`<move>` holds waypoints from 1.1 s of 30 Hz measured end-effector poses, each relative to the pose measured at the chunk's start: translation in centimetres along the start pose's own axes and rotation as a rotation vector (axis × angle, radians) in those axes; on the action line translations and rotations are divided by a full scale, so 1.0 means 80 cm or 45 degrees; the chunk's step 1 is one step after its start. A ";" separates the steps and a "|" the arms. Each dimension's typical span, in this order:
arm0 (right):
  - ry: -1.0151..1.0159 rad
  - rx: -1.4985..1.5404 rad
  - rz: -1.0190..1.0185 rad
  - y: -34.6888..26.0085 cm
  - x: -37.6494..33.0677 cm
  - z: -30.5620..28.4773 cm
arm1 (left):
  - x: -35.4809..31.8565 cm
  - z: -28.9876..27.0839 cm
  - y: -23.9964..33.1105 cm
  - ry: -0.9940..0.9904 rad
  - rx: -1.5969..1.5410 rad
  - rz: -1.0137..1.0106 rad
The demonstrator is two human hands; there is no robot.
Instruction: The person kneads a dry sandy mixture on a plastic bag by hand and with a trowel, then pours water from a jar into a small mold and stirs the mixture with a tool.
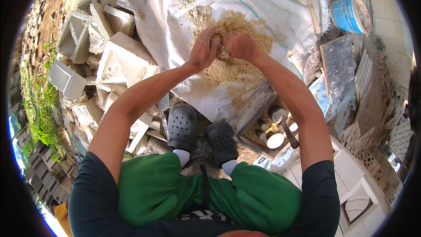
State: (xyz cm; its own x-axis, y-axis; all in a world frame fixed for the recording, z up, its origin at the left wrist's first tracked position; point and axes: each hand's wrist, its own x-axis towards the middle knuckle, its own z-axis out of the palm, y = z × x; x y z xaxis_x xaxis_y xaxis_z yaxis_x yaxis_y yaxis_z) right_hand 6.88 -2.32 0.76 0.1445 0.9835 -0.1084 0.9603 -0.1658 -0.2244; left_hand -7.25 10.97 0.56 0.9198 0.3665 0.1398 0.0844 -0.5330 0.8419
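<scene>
The left hand's (204, 49) fingers lie together, curved against tan sandy mix (237, 21); the right hand (240, 45) is curled beside them, its fingertips hidden, so I cannot tell whether they grip. The mix lies heaped beneath both on a white woven sheet (153, 15). From the hands: wooden tray (255, 105) at five o'clock, black clog (182, 125) at seven, broken moulded pieces (123, 55) at nine.

Wears a dark short-sleeved shirt (316, 188) with pale print (202, 215), loose green trousers (265, 195), a black strap (204, 186), white socks (182, 156) and dark, hole-dotted clogs (182, 127).
</scene>
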 end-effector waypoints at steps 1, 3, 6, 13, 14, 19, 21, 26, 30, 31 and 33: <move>-0.001 0.000 0.001 0.002 0.001 -0.003 | 0.002 -0.001 0.000 0.013 -0.007 0.031; -0.177 0.056 0.068 0.005 0.005 -0.014 | 0.006 -0.003 0.000 0.029 -0.002 0.038; -0.331 0.094 0.168 -0.005 0.006 -0.039 | 0.012 -0.010 -0.005 0.084 0.015 0.071; -0.237 0.729 0.747 0.015 -0.005 -0.039 | 0.028 -0.012 -0.008 0.104 -0.032 0.076; -0.201 1.002 0.888 0.020 -0.006 -0.045 | 0.032 -0.012 -0.009 0.105 -0.032 0.076; -0.229 2.245 1.080 0.026 -0.015 -0.092 | 0.040 -0.016 -0.009 0.171 -0.071 0.053; -0.209 2.553 0.981 0.036 -0.022 -0.089 | 0.042 -0.014 -0.008 0.152 -0.092 0.043; -0.272 2.706 0.881 0.062 -0.038 -0.067 | 0.042 -0.012 -0.009 0.105 -0.115 0.008; -0.245 2.631 0.870 0.057 -0.046 -0.062 | 0.041 -0.014 -0.011 0.067 -0.143 -0.013; -0.246 2.631 0.871 0.055 -0.047 -0.064 | 0.042 -0.013 -0.010 0.059 -0.135 0.001; -0.278 2.753 0.952 0.051 -0.049 -0.074 | 0.041 -0.014 -0.009 0.041 -0.136 0.004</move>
State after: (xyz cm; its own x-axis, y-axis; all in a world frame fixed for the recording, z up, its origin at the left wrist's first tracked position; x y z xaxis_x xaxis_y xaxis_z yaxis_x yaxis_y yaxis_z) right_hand 11.62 -6.40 5.99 0.0686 0.7382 -0.6710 -0.8361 -0.3244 -0.4424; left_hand -4.71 13.45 0.99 0.9072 0.3902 0.1575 0.0388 -0.4503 0.8920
